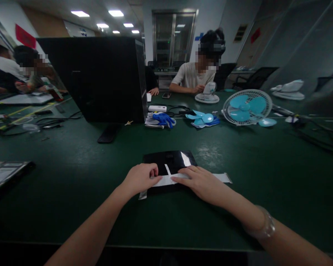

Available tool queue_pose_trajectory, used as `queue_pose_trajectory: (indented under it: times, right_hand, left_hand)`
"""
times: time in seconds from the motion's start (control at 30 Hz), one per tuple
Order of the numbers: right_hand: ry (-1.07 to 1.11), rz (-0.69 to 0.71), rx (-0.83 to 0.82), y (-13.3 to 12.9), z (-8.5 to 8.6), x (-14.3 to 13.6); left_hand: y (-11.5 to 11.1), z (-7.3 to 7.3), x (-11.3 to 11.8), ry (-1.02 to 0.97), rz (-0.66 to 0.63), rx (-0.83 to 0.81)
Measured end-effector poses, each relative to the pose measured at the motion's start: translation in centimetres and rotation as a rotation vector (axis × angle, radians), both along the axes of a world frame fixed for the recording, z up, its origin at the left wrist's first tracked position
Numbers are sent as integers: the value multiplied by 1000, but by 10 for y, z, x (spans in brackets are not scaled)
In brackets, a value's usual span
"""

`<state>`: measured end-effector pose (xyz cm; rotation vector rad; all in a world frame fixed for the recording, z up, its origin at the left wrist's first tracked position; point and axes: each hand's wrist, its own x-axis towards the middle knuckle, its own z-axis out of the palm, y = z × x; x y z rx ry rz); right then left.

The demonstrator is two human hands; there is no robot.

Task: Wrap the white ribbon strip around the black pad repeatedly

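Observation:
A glossy black flat object [155,158] lies on the green table in front of me. Across its near part runs a white ribbon-like strip [166,180], its ends sticking out past both sides. A short narrow white piece [168,170] stands out from the strip's middle toward the far side. My left hand [143,177] is closed at the strip's left part, thumb on the strip and fingers curled. My right hand [201,181] rests on the strip's right part, fingers extended and slightly apart, with the index and thumb tips near the middle.
A large black box [100,77] stands at the back left, a dark phone [108,133] before it. Blue gloves [163,119], light-blue fan blades [201,117] and a fan [246,107] lie farther back. A framed panel [5,173] is at left. People sit across.

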<state>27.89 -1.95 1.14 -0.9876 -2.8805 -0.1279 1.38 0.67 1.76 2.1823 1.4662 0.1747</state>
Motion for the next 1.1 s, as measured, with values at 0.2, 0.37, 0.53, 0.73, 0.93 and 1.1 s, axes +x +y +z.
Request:
queue_pose_trajectory:
  times: [0.2, 0.37, 0.53, 0.73, 0.93, 1.1]
  right_hand:
    - [9, -43, 7, -5, 4, -7]
    - [39, -36, -18, -7, 8, -11]
    - [57, -32, -19, -8, 6, -7]
    - [64, -28, -55, -11, 7, -9]
    - [104, -50, -29, -5, 11, -2]
    - [111, -156, -169, 12, 7, 17]
  left_hand:
    - [0, -2, 3, 43, -23, 31]
    - [-1, -2, 3, 19, -9, 48]
    - [1, -2, 0, -158, 110, 105]
    - [5, -3, -8, -343, 241, 206]
    - [6, -7, -9, -412, 265, 259]
    - [7, -8, -8, -455, 275, 258]
